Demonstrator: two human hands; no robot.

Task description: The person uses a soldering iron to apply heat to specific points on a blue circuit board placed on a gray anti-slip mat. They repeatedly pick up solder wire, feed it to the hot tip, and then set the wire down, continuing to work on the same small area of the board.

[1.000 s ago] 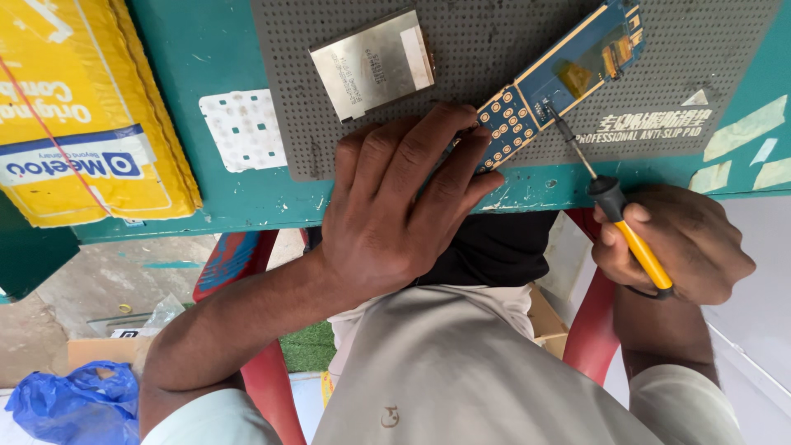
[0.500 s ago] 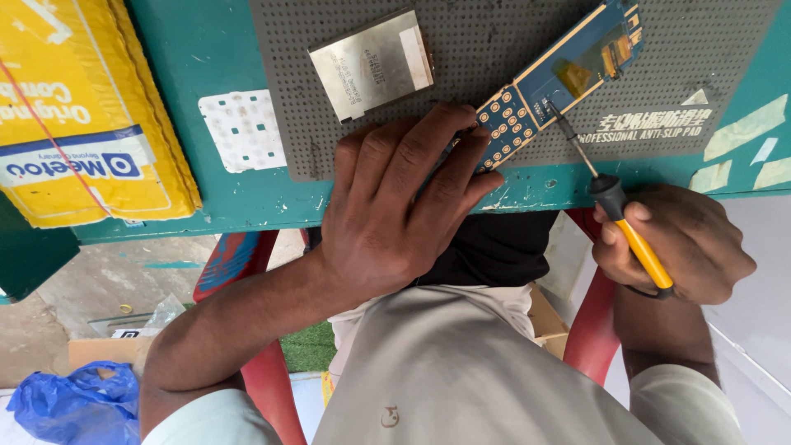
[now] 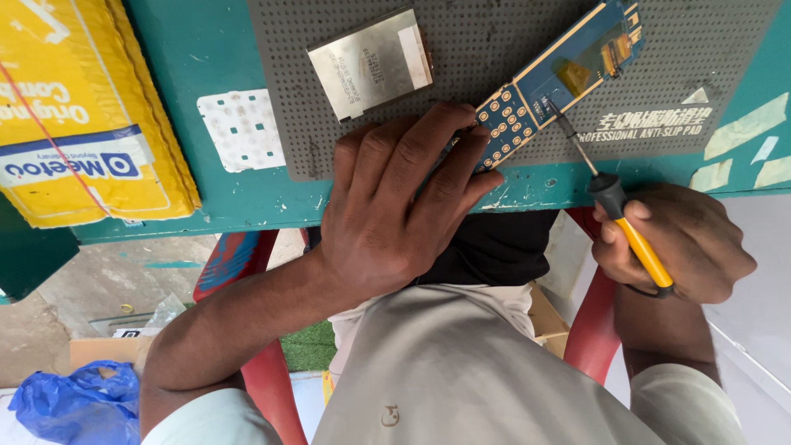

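1. Teal workbench fills the top of the frame, and a grey perforated mat lies on it; a red chair and a blue plastic bag show below, at lower left.
2. The left hand lies flat, fingers spread, pressing the lower end of a blue circuit board on the mat, in the upper middle of the frame. This end sits near the bench edge. If the pressure is too light, I think the board could turn or slip off.
3. The right hand, at centre right, is closed around the yellow handle of a screwdriver. Its tip touches the board near the middle. The shaft is strongly slanted, so in my judgement the tip may jump out and scratch the gold contacts.
4. The left fingertips are just beside the tip; a slip toward them could hurt them.
5. A silver metal plate lies loose on the mat, upper centre, apart from the board, and a white keypad sheet lies left of the mat. A sudden push could knock them away.
6. Yellow padded envelopes at upper left stay well apart.
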